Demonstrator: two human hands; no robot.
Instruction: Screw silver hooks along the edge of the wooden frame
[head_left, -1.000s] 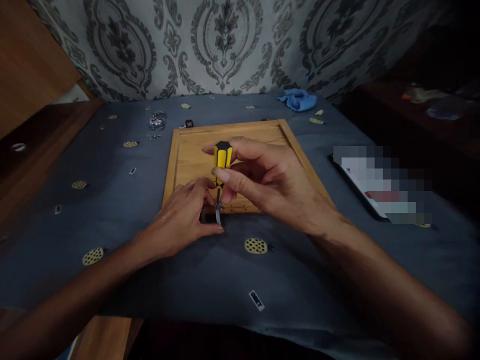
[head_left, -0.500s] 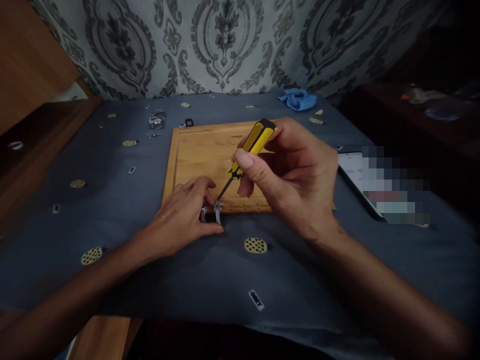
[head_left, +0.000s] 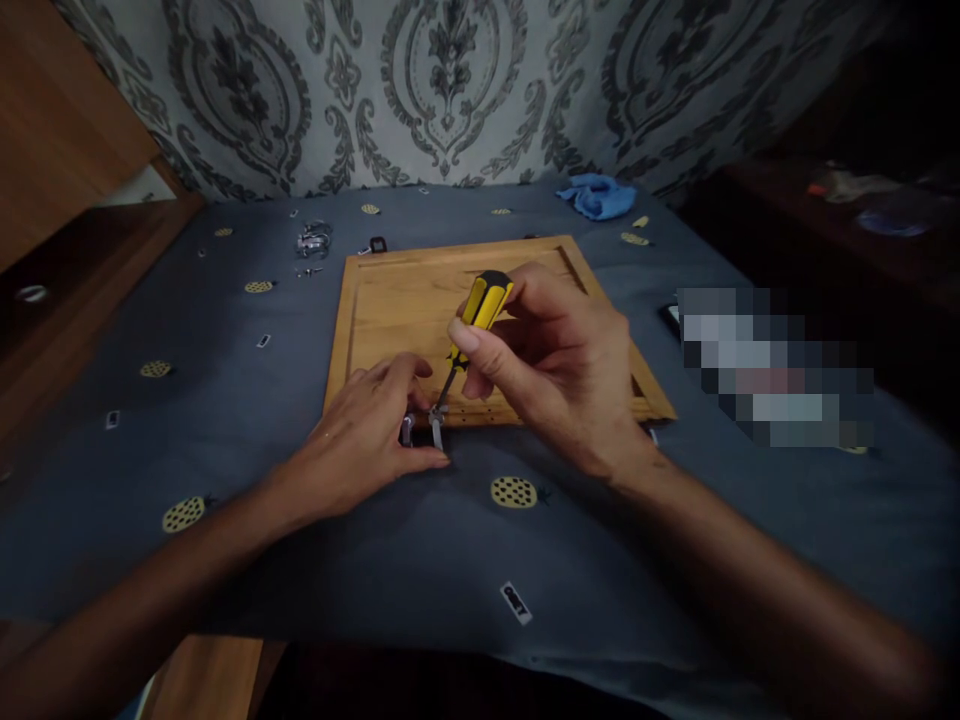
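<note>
My right hand (head_left: 559, 370) grips a yellow-and-black screwdriver (head_left: 484, 305) by its handle, thumb and fingers closed round it. The shaft tilts down to the left, and its tip meets a small silver metal fitting (head_left: 436, 430) at the front edge of a wooden panel (head_left: 409, 310). On the left of that fitting, my left hand (head_left: 371, 425) steadies it between thumb and fingers, partly resting on the panel. The fingers hide part of the fitting, so its exact kind is unclear. A row of small holes runs along the panel's front edge.
Several silver metal pieces (head_left: 313, 238) and small screws (head_left: 308, 272) lie at the back left of the dark patterned cloth (head_left: 247, 430). A blue cloth (head_left: 598, 197) is bunched at the back right. A phone-like object, mostly pixelated (head_left: 750, 360), lies to the right.
My right hand and the screwdriver have shifted left and slightly down, and the screwdriver stands more upright. Its tip stays at the fitting. My left hand has hardly moved.
</note>
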